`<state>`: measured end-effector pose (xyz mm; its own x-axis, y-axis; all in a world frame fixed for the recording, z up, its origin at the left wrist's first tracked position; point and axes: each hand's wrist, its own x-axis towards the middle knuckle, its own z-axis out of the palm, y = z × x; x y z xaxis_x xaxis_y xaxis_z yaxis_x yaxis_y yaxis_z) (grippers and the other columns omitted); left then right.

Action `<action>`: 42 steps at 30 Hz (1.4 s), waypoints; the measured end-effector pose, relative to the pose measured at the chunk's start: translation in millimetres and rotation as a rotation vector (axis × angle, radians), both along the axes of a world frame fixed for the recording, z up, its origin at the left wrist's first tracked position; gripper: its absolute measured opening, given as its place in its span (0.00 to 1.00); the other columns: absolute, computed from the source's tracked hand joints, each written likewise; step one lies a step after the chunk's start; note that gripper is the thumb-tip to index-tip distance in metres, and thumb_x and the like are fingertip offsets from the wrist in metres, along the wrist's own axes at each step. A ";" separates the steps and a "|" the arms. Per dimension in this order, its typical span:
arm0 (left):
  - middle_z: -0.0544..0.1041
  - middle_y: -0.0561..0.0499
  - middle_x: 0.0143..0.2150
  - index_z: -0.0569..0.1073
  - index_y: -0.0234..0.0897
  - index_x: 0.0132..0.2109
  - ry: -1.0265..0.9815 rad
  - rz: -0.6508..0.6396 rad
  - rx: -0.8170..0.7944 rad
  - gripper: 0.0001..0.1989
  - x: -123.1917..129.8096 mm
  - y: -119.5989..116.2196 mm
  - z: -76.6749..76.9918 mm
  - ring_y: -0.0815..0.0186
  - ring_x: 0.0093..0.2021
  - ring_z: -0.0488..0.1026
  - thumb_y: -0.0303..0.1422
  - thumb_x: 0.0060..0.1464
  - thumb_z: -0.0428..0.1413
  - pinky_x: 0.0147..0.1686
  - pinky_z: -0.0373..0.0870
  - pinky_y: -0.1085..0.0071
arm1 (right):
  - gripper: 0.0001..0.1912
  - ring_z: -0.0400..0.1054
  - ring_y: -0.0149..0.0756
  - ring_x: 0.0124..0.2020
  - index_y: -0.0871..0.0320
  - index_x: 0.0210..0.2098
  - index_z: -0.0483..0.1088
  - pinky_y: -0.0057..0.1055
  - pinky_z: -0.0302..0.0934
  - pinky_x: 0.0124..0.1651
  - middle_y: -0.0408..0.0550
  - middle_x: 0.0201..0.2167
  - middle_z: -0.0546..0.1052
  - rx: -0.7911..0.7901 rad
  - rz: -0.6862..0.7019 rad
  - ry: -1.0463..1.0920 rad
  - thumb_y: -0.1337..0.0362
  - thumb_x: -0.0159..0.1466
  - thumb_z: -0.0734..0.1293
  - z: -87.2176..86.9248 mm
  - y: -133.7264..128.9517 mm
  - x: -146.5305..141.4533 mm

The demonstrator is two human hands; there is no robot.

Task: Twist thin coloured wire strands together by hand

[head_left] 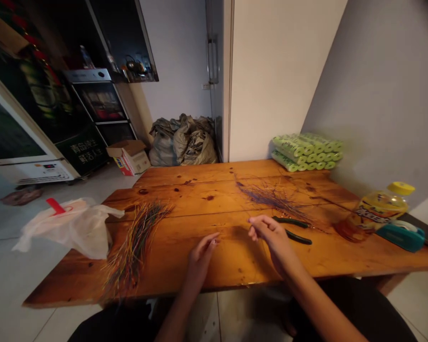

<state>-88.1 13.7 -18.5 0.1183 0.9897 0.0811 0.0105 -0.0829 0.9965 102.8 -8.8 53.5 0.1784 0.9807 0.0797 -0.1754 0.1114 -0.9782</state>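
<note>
Directions are read from between the hands, twelve o'clock being away from the wearer. A bundle of multicoloured wires [142, 237] lies on the table at nine o'clock, its lower strands reaching the near edge. A looser spread of purplish wires [271, 195] lies at one to two o'clock. The left hand [200, 254] is above the table, thumb and forefinger narrowly set. The right hand [269, 232] has its thumb and fingers drawn together. Whether either grips a fine strand cannot be told. Pliers [297, 237], dark-handled, lie at three o'clock just beside the right hand, their head hidden. Farther along three o'clock stand a yellow-capped bottle [374, 211] and, beside it, a teal tape dispenser [403, 237]. Green-wrapped rolls [306, 151] are stacked at one o'clock on the wooden table [199, 213]. A white plastic bag [82, 228] sits at nine o'clock, past the bundle. Filled sacks [183, 141] stand at eleven o'clock, beyond the table.
</note>
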 end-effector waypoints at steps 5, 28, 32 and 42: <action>0.76 0.43 0.46 0.72 0.36 0.49 -0.324 0.002 -0.127 0.22 11.4 6.8 10.2 0.61 0.44 0.73 0.42 0.50 0.55 0.45 0.67 0.67 | 0.10 0.59 0.22 0.19 0.60 0.27 0.71 0.18 0.54 0.23 0.39 0.17 0.68 -0.296 0.201 0.316 0.59 0.53 0.71 -29.9 -21.6 -21.3; 0.77 0.51 0.32 0.76 0.36 0.42 -0.849 0.417 -0.209 0.11 -23.3 1.3 25.9 0.73 0.33 0.74 0.32 0.52 0.54 0.35 0.67 0.79 | 0.12 0.41 0.18 0.14 0.62 0.27 0.70 0.19 0.39 0.17 0.34 0.13 0.55 -0.498 0.495 0.414 0.58 0.54 0.71 -70.1 -45.9 -16.6; 0.76 0.51 0.32 0.76 0.38 0.41 -0.881 0.526 -0.185 0.11 -38.1 2.5 27.5 0.76 0.32 0.72 0.32 0.53 0.52 0.33 0.66 0.82 | 0.11 0.41 0.18 0.15 0.62 0.26 0.71 0.18 0.40 0.17 0.34 0.13 0.54 -0.476 0.454 0.493 0.60 0.52 0.72 -70.1 -44.6 -6.3; 0.73 0.50 0.30 0.79 0.33 0.37 -0.673 0.202 -0.474 0.09 -8.5 -8.8 26.6 0.77 0.25 0.65 0.29 0.46 0.58 0.24 0.61 0.82 | 0.09 0.47 0.20 0.16 0.61 0.27 0.70 0.19 0.43 0.19 0.36 0.13 0.57 -0.368 0.249 0.360 0.61 0.56 0.69 -72.9 -48.9 13.8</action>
